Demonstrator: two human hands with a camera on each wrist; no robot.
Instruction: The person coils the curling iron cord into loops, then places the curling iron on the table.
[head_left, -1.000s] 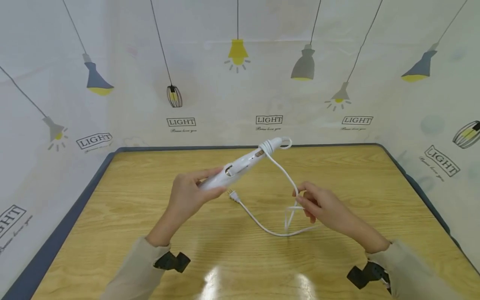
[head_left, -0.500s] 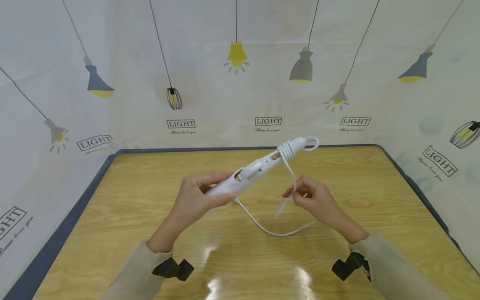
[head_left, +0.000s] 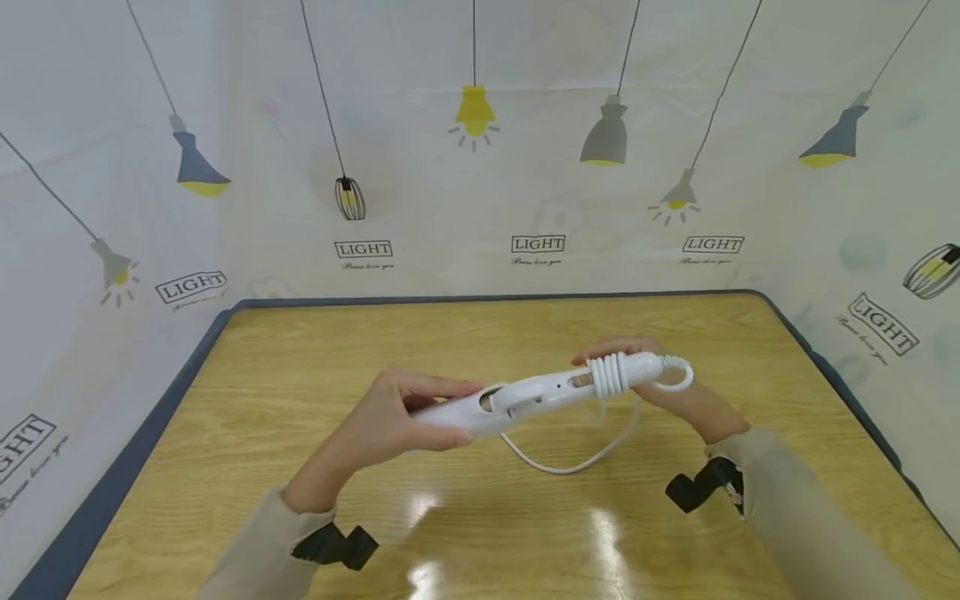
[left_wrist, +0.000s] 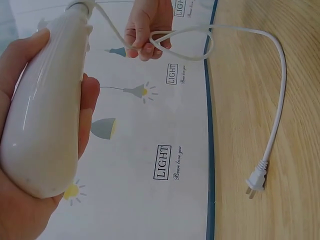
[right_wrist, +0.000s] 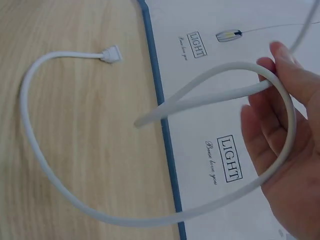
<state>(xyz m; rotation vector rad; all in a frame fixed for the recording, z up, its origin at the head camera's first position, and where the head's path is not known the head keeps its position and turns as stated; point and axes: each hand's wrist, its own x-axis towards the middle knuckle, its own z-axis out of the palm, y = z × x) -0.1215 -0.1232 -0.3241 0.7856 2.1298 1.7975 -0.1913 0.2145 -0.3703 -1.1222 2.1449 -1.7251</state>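
My left hand point(head_left: 393, 417) grips the thick end of a long, slim white electric appliance point(head_left: 536, 393) with a cut-out in its side; its exact kind is unclear. Several turns of white power cord point(head_left: 607, 375) are wound round its far end, near the looped cord outlet. Behind that end is my right hand point(head_left: 682, 404), partly hidden by it in the head view. The left wrist view shows the right fingers pinching the cord, which hangs in a loose loop. Its free length runs down to a two-prong plug point(left_wrist: 257, 178) over the table.
Beneath the hands lies a wooden table point(head_left: 300, 350) with a dark blue border point(head_left: 420, 299). Behind it and at both sides hangs a light sheet point(head_left: 420, 167) printed with lamps and lettering. Each wrist wears a small black camera mount.
The appliance has swung from steeply tilted to nearly level, its far end moving right and down. More cord turns are wound on it. The right hand has passed from in front to behind it.
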